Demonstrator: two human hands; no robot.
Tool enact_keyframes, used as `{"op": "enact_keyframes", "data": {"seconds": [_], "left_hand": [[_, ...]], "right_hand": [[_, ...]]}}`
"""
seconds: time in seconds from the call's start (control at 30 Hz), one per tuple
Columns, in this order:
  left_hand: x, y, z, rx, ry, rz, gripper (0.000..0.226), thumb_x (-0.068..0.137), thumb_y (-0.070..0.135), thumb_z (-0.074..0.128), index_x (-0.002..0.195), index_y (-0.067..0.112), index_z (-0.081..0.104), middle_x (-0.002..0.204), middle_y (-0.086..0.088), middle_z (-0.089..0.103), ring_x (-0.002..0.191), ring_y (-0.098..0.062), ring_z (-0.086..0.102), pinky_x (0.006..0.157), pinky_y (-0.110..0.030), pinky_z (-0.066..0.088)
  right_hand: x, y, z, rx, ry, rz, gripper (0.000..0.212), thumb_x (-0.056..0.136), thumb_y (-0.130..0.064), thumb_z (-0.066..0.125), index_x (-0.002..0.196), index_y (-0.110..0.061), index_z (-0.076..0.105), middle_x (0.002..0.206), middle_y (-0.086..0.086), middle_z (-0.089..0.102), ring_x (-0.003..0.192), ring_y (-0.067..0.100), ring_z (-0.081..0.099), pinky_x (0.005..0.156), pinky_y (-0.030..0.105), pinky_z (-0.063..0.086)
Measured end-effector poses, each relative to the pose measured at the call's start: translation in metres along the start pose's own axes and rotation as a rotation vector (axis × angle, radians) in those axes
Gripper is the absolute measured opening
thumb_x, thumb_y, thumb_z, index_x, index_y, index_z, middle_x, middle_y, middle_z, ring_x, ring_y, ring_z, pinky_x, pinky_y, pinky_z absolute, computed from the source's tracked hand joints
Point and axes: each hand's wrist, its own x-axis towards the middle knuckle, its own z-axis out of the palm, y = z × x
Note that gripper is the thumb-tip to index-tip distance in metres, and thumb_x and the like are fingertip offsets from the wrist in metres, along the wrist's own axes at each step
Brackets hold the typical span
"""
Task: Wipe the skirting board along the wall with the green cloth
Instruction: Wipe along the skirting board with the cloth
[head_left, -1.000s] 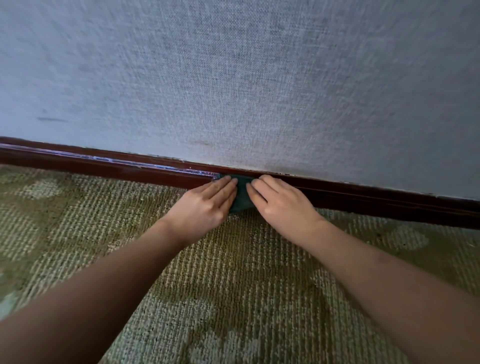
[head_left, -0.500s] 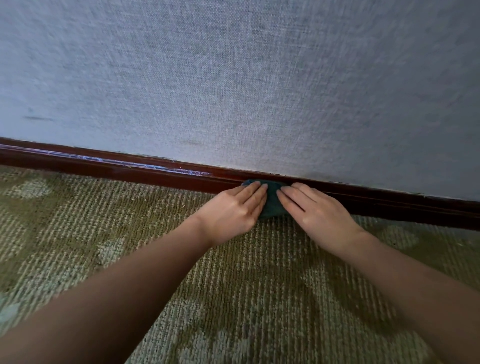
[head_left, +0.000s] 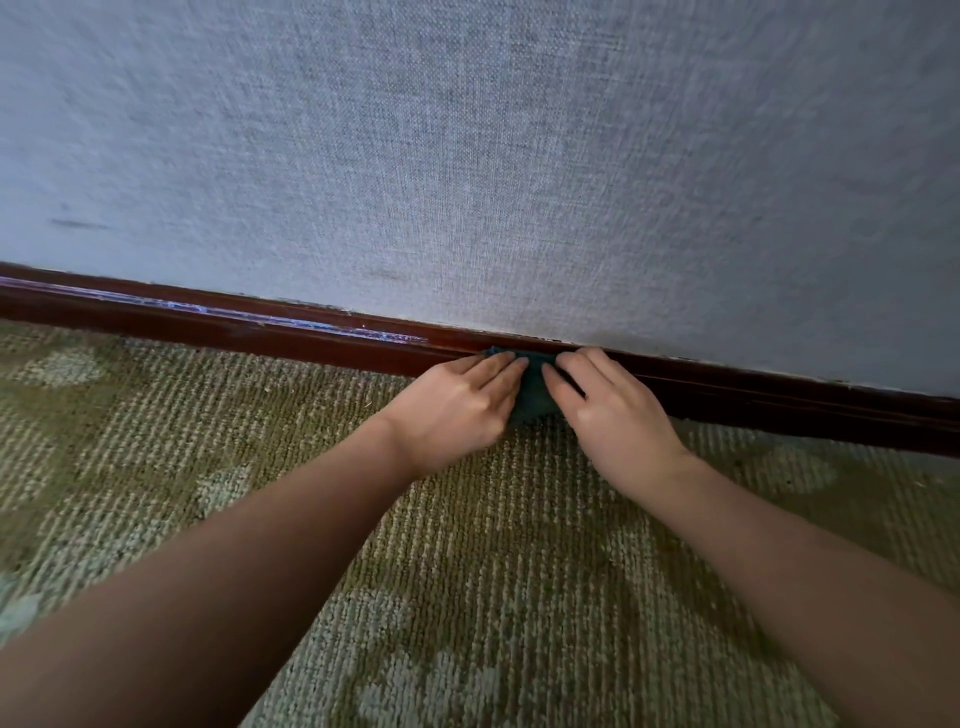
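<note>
The left hand (head_left: 454, 413) and right hand (head_left: 615, 418) press straight fingers onto the green cloth (head_left: 532, 392), pinned against the skirting board (head_left: 779, 402) at the carpet (head_left: 493, 530) edge; the thumbs are hidden, perhaps tucked under. Pressed, not gripped, it could bunch and miss whole stretches.
</note>
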Motion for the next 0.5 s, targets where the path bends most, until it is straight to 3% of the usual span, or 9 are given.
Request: {"op": "enact_keyframes", "data": {"seconds": [0.5], "left_hand": [[-0.03,-0.022,-0.004,-0.003,-0.063,-0.087,0.044,0.056,0.002,0.082,0.098,-0.003,0.07,0.109,-0.019,0.066,0.099,-0.028,0.065,0.082,-0.039,0.053]], "right_hand": [[0.03,-0.025,0.01,-0.043,0.01,-0.091,0.034,0.055,0.002,0.079,0.089,0.004,0.071,0.076,0.011,0.066,0.075,0.025,0.064,0.068,0.029,0.054]]}}
